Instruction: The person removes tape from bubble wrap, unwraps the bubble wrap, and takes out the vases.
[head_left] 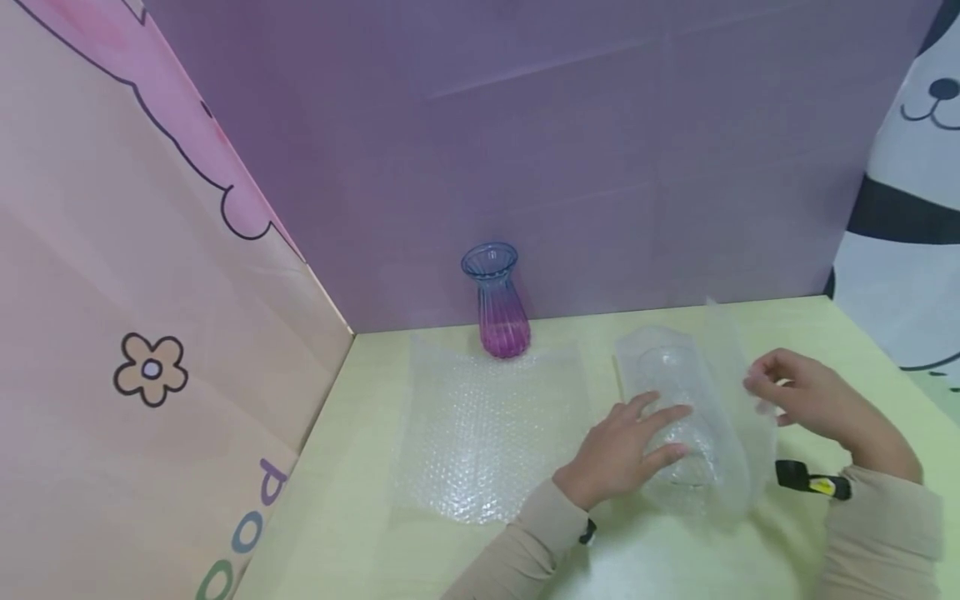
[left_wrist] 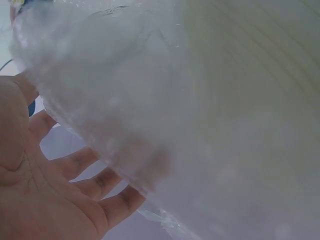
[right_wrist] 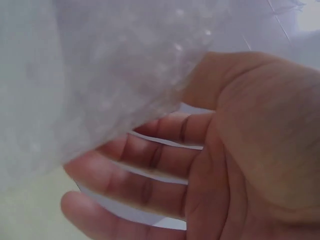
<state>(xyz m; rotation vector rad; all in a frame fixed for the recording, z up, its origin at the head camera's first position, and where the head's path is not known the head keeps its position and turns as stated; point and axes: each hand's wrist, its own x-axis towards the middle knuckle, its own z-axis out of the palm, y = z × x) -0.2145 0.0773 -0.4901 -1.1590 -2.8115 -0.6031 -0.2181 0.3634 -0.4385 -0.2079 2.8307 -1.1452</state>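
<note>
My left hand lies spread over the clear glass vessel, bedded in bubble wrap on the counter; my right hand pinches the wrap's edge. I should steady the glass and draw that flap snug.

Clear vessel is lying down under the left hand, kinda nestled in see-through bubble wrap, whose lifted flap's pinched by the right hand.
</note>
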